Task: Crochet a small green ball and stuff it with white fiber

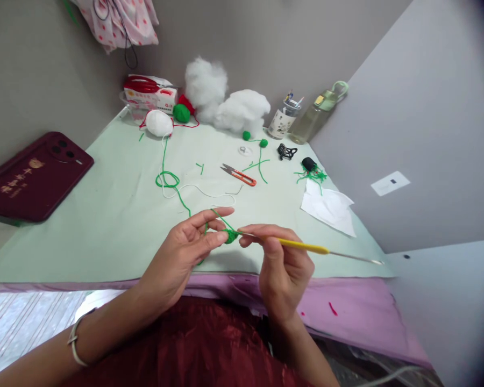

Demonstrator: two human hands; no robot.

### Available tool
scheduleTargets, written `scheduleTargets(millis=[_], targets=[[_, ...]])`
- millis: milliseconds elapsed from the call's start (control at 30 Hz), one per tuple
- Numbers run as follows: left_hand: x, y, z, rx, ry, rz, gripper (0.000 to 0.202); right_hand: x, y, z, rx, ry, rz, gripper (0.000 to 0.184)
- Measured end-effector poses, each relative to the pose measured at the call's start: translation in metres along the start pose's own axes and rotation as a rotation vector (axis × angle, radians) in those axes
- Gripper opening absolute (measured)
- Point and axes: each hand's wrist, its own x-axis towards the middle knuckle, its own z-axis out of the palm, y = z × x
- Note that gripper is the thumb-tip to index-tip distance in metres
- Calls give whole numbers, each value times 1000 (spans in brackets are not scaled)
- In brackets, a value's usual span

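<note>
Between thumb and fingers, my left hand (193,239) pinches a small green crochet piece (230,236). Green yarn (222,219) runs over its raised index finger, and a strand leads back across the table. My right hand (284,269) grips a crochet hook (302,245) by its yellow handle, pen-like. One metal end of the hook meets the crochet piece; the other end points out to the right. Whether the tip is inside a stitch is too small to tell.
Orange thread snips (239,175) lie beyond my hands. White stuffing (242,110), a white yarn ball (158,123), a green yarn ball (181,113), a pen cup (284,119) and a bottle (315,115) stand at the back. A phone (40,174) is left; a tissue (326,207) right.
</note>
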Motion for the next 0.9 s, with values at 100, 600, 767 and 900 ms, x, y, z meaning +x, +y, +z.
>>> scheduleTargets(millis=[100, 600, 767, 900], targets=[[-1, 1, 1, -8, -25, -23, 33, 2, 3, 0, 130, 41, 90, 23], [-1, -6, -5, 173, -8, 123, 34, 5, 2, -6, 112, -65, 67, 24], [-5, -2, -3, 326, 32, 180, 33, 6, -1, -8, 58, -91, 31, 24], [-7, -1, 2, 353, 91, 240, 28, 5, 2, -8, -20, -120, -61, 26]])
